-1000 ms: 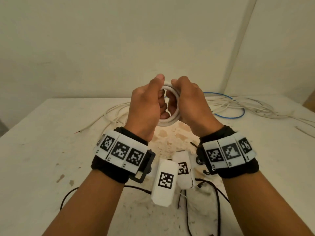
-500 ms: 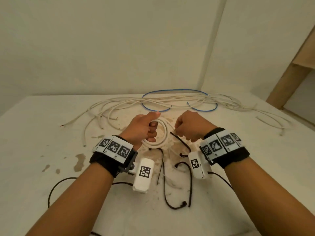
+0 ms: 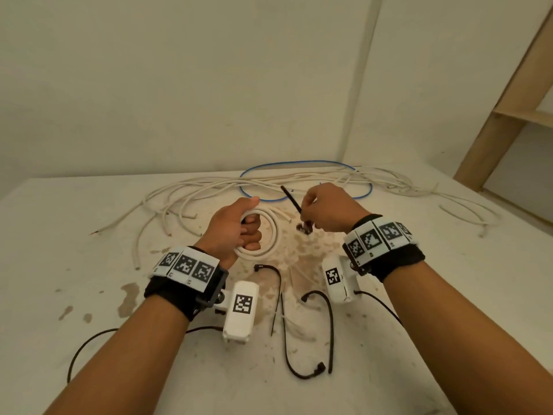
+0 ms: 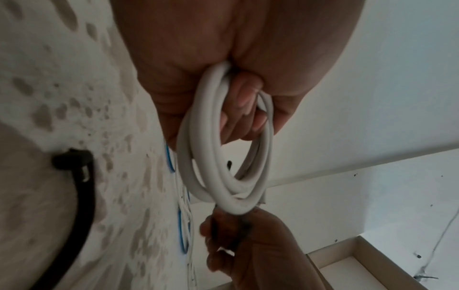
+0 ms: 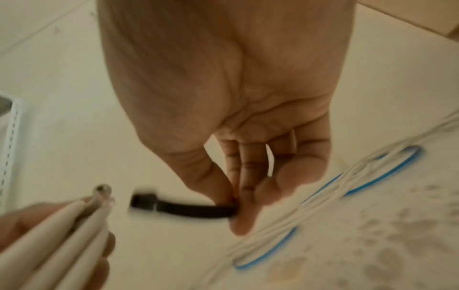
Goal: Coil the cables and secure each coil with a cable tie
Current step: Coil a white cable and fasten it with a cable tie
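Note:
My left hand (image 3: pixel 239 227) grips a small coil of thick white cable (image 3: pixel 273 232), fingers curled through its middle; the left wrist view shows the coil (image 4: pixel 218 157) hanging from those fingers. To its right, my right hand (image 3: pixel 323 211) pinches a black cable tie (image 3: pixel 291 199) between thumb and fingers. The tie's tail points up and left, its head end hangs below the hand. In the right wrist view the tie (image 5: pixel 188 208) sticks out leftward toward the coil's cut end (image 5: pixel 101 190).
Loose white cables (image 3: pixel 209 190) and a blue cable (image 3: pixel 299 166) sprawl across the back of the stained white table (image 3: pixel 89 295). More black cable ties (image 3: pixel 299 339) lie near the front centre. A wooden shelf frame (image 3: pixel 508 115) stands at right.
Both hands came down from chest height to the table. My right hand let go of the coil, picked a black tie off the table and lifted it. The left hand kept the coil.

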